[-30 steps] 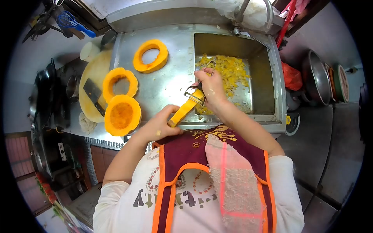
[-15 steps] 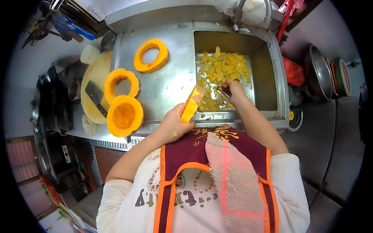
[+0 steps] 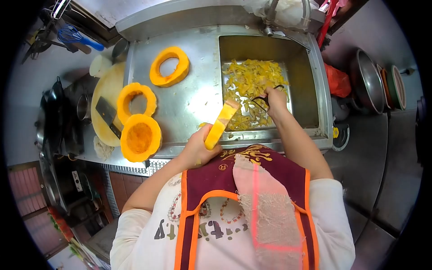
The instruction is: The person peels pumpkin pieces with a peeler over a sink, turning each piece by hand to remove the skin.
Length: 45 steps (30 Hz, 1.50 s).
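My left hand [image 3: 201,146] grips a yellow pumpkin piece [image 3: 219,127] near the sink's left front corner; patches of skin show at its upper end. Over the sink [image 3: 300,112], my right hand [image 3: 275,101] is closed on a dark-handled peeler [image 3: 261,102], apart from the piece. Yellow peelings [image 3: 256,78] lie on the sink bottom below it. To the left are two pumpkin rings [image 3: 169,80] [image 3: 153,101] and a pumpkin round [image 3: 141,137] with an orange centre, which touches the lower ring.
A cleaver [image 3: 106,111] lies on a round cutting board [image 3: 98,126] at the left, beside a cloth [image 3: 103,148]. The faucet [image 3: 268,30] stands behind the sink. Right of it are a red bag [image 3: 337,82] and a metal bowl [image 3: 370,81].
My right hand has moved with the peeler from the pumpkin piece to over the sink. The piece, in my left hand, has shifted slightly and shows its upper end.
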Motion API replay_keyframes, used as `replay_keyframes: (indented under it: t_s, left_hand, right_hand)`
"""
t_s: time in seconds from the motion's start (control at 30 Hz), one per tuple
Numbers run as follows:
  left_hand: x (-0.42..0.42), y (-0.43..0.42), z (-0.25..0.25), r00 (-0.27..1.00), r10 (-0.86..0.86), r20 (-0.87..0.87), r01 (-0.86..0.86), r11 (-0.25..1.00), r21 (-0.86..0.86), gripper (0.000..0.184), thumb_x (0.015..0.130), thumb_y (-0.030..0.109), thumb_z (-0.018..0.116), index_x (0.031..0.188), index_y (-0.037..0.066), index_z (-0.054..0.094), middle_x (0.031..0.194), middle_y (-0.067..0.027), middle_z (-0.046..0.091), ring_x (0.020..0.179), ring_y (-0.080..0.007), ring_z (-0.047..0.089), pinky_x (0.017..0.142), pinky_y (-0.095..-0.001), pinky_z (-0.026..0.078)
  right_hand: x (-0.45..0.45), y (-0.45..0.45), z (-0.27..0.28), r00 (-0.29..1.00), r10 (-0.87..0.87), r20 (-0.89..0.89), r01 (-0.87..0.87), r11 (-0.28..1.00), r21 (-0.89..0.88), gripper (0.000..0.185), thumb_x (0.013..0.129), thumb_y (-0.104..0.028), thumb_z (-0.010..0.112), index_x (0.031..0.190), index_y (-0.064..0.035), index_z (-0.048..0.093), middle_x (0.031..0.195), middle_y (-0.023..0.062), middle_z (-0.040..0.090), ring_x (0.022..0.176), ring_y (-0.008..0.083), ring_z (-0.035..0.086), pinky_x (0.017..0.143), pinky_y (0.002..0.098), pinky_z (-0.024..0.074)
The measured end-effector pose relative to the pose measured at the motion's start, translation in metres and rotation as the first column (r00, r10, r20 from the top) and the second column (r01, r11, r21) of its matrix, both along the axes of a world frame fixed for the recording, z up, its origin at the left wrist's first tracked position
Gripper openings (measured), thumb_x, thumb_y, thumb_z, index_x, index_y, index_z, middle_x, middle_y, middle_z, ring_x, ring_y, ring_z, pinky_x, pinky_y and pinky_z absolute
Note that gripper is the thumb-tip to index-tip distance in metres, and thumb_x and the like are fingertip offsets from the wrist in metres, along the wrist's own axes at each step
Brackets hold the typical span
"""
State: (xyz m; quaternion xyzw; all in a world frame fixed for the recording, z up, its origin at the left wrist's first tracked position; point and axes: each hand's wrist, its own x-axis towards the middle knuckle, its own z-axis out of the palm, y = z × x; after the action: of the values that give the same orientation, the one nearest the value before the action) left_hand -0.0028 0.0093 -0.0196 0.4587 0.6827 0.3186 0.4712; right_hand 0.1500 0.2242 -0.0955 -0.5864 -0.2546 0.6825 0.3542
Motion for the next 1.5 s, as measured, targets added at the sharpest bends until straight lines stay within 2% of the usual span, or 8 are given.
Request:
replay_keyframes:
  t_s: [0.37,0.57,0.87,0.93,1.03,1.13,1.47,1.5]
  left_hand:
    - [0.006,0.006,0.006,1.0,-0.014,-0.014,0.013,0.997,-0.07,0.039,0.067,0.005,0.065,0.103,0.006,0.048,0.085,-0.0033,0.052,0.08,-0.0126,0.05,0.074,-0.0265,0.041]
    - [0.002,0.006,0.005,0.997,0.047,0.054,-0.046,0.999,-0.029,0.037,0.067,0.003,0.065,0.1,0.005,0.049,0.085,-0.0041,0.052,0.08,-0.0129,0.05,0.074,-0.0264,0.041]
    - [0.003,0.008,0.004,0.995,0.059,0.076,-0.056,0.998,-0.038,0.033,0.067,0.001,0.064,0.097,0.004,0.049,0.083,-0.0039,0.052,0.079,-0.0132,0.05,0.073,-0.0269,0.041]
    - [0.004,-0.003,0.004,0.995,0.057,0.085,-0.058,0.998,0.005,0.031,0.068,0.002,0.063,0.095,0.005,0.049,0.081,-0.0033,0.051,0.078,-0.0128,0.049,0.072,-0.0267,0.041]
    - [-0.004,0.002,0.001,0.995,0.064,0.082,-0.065,0.998,0.01,0.03,0.068,0.003,0.063,0.095,0.005,0.049,0.081,-0.0036,0.051,0.077,-0.0131,0.049,0.071,-0.0269,0.041]
    - [0.002,0.006,0.006,0.999,0.015,0.05,-0.015,1.0,0.007,0.03,0.069,0.005,0.063,0.095,0.004,0.05,0.084,-0.0078,0.053,0.078,-0.0167,0.052,0.072,-0.0288,0.042]
    - [0.005,0.006,0.009,0.999,-0.025,0.048,0.027,0.999,-0.045,0.034,0.069,0.006,0.063,0.1,0.004,0.05,0.086,-0.0116,0.054,0.082,-0.022,0.054,0.074,-0.0307,0.042]
    - [0.004,0.005,0.012,0.998,-0.05,0.044,0.053,0.995,-0.079,0.034,0.069,0.007,0.063,0.1,0.005,0.05,0.086,-0.0118,0.054,0.082,-0.0223,0.054,0.074,-0.0309,0.042]
  right_hand:
    - [-0.037,-0.017,0.012,0.963,-0.024,0.267,-0.098,0.897,0.432,0.033,0.072,-0.003,0.054,0.1,0.0066,0.038,0.071,0.0104,0.057,0.061,0.0131,0.053,0.061,0.027,0.0451]
    - [-0.02,-0.02,0.021,0.961,0.137,-0.242,-0.095,0.98,0.175,0.038,0.072,-0.003,0.054,0.105,0.0068,0.038,0.072,0.0123,0.059,0.06,0.0168,0.055,0.056,0.0285,0.0451]
    - [-0.047,-0.033,0.036,0.986,0.137,-0.096,-0.082,0.896,0.437,0.042,0.072,-0.003,0.052,0.108,0.0098,0.035,0.073,0.0148,0.059,0.063,0.0171,0.056,0.062,0.026,0.0451]
    - [-0.014,-0.006,-0.016,0.89,0.036,0.454,-0.27,0.844,0.463,0.03,0.073,-0.002,0.053,0.1,0.0096,0.044,0.077,0.0157,0.059,0.065,0.0182,0.057,0.063,0.0273,0.0458]
    - [-0.007,-0.012,-0.008,0.979,-0.163,-0.12,0.171,0.984,0.058,0.02,0.074,-0.003,0.055,0.09,0.0071,0.05,0.078,0.0145,0.058,0.066,0.0182,0.057,0.062,0.0279,0.0457]
    - [-0.031,-0.031,0.033,0.979,0.11,-0.171,-0.079,0.981,0.179,0.027,0.076,-0.004,0.056,0.098,0.0061,0.045,0.075,0.0123,0.059,0.067,0.017,0.058,0.061,0.0265,0.0455]
    - [-0.051,-0.051,0.057,0.982,0.187,-0.034,-0.158,0.904,0.396,0.033,0.072,-0.002,0.056,0.099,0.0061,0.038,0.074,0.0137,0.058,0.062,0.018,0.057,0.064,0.0273,0.0462]
    - [-0.035,-0.034,0.037,0.941,0.064,0.332,-0.237,0.824,0.514,0.032,0.072,-0.003,0.056,0.098,0.0065,0.04,0.076,0.0143,0.057,0.064,0.0187,0.058,0.065,0.0282,0.0461]
